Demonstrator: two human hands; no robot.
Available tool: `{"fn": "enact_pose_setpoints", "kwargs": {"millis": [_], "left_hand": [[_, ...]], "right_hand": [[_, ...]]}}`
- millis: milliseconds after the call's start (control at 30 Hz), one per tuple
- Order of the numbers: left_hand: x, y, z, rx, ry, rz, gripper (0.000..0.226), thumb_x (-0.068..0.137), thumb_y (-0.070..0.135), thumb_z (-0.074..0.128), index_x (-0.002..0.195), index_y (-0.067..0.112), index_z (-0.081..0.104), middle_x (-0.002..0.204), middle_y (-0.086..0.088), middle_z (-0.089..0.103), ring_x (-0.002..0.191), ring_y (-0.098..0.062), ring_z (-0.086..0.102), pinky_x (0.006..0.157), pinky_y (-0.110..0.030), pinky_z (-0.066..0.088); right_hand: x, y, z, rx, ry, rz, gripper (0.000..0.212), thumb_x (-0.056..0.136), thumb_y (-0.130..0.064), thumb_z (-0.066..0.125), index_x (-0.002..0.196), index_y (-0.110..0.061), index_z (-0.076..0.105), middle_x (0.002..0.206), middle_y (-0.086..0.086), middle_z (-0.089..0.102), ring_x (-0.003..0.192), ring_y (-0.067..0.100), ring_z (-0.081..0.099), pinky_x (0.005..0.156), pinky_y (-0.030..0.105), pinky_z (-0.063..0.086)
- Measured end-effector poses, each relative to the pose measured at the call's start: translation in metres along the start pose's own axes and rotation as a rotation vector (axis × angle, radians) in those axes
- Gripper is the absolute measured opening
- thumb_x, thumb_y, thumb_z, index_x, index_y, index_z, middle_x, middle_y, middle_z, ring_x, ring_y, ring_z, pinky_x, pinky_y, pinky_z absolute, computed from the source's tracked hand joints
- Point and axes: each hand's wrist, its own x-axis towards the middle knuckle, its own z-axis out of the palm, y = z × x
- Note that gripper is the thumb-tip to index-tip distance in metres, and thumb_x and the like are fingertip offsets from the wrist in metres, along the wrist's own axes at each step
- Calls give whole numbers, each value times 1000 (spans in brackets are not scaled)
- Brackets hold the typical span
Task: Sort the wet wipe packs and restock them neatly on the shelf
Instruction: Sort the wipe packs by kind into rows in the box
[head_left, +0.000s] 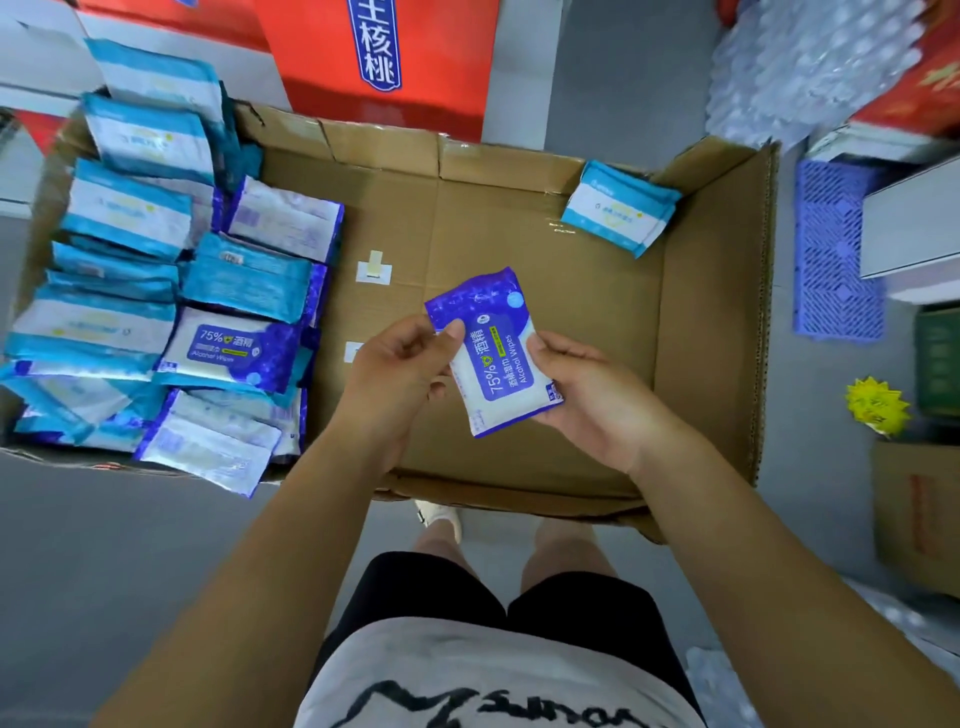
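Fingers (455, 330) of my left hand (400, 374) and right hand (587, 400) pinch opposite edges of a purple-and-white plastic alcohol wipe pack (493, 364), held label-up above the open brown cardboard box (706, 322). I'd lay it flat and squared on bare cardboard, apart from the light-blue packs (621, 210) in the far corner and the mixed pile (171, 291) at left.

Bare box floor (519, 234) beside heaped packs (130, 218)

A cardboard box (519, 234) fills the middle of the frame. A heap of packs (156, 312) crowds its left side and a small stack (618, 213) sits in its upper right corner. Between them, over the box floor, the left hand (400, 374) and right hand (587, 395) grip one pack (498, 358) from either side
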Motion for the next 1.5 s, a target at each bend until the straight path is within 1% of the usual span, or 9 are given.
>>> {"fn": "enact_pose_setpoints", "kwargs": {"millis": [200,367,500,667,800,867,933,1200,1500], "left_hand": [[-5,10,-11,38,-43,67,12,97,26,68,99,16,75,101,-5,79,91,-16,73,85,-34,56],[-5,7,-25,-23,-185,-108,46,81,42,72,118,15,71,115,-6,77,105,-21,74,94,-40,56],[-7,-3,-32,137,-122,-76,26,86,25,78,111,17,73,107,-4,79,99,-17,76,81,-32,63],[-1,-3,-39,711,44,185,10,95,24,73,93,34,71,80,15,69,74,-12,64,64,-22,49],[6,-1,-43,953,8,221,18,98,24,68,114,27,76,92,15,63,83,-6,58,69,-17,44],[10,-4,-46,941,15,229,22,99,26,67,120,28,73,99,15,65,90,-6,60,70,-15,43],[16,-6,-52,845,114,219,32,100,29,66,131,29,65,118,11,70,102,-7,62,77,-17,46],[45,-21,-119,1007,687,94,53,98,38,65,144,16,53,159,-10,41,146,-33,35,117,-54,33],[55,-67,-159,943,832,98,71,92,37,75,148,7,46,167,-12,26,151,-37,20,123,-55,26]], "right_hand": [[13,0,13,-310,51,-132,58,89,-26,72,141,-22,45,115,7,73,106,25,71,91,42,58],[23,-2,12,-300,92,-135,23,92,-7,69,113,-9,63,115,16,72,99,29,72,93,51,57],[26,4,4,-211,104,-128,42,87,-3,73,125,-4,55,120,13,71,107,26,71,91,43,59],[39,6,-2,-938,293,-434,93,70,-28,90,146,-24,37,152,-1,40,135,15,41,110,33,37],[56,2,7,-1647,24,-647,45,83,-43,76,123,-26,65,127,-7,63,124,19,45,100,38,26],[68,0,15,-1675,-71,-592,10,91,-39,68,95,-30,66,95,-10,65,102,17,52,87,35,28],[87,-5,18,-1531,-95,-518,21,91,-34,69,75,-31,55,75,-8,56,82,18,52,73,34,34],[208,-66,32,-1489,233,-685,21,93,-22,61,112,-14,59,110,12,67,100,35,60,82,43,49],[286,-100,35,-1673,383,-763,21,96,-21,60,113,-9,60,112,16,64,107,37,56,85,44,44]]}}
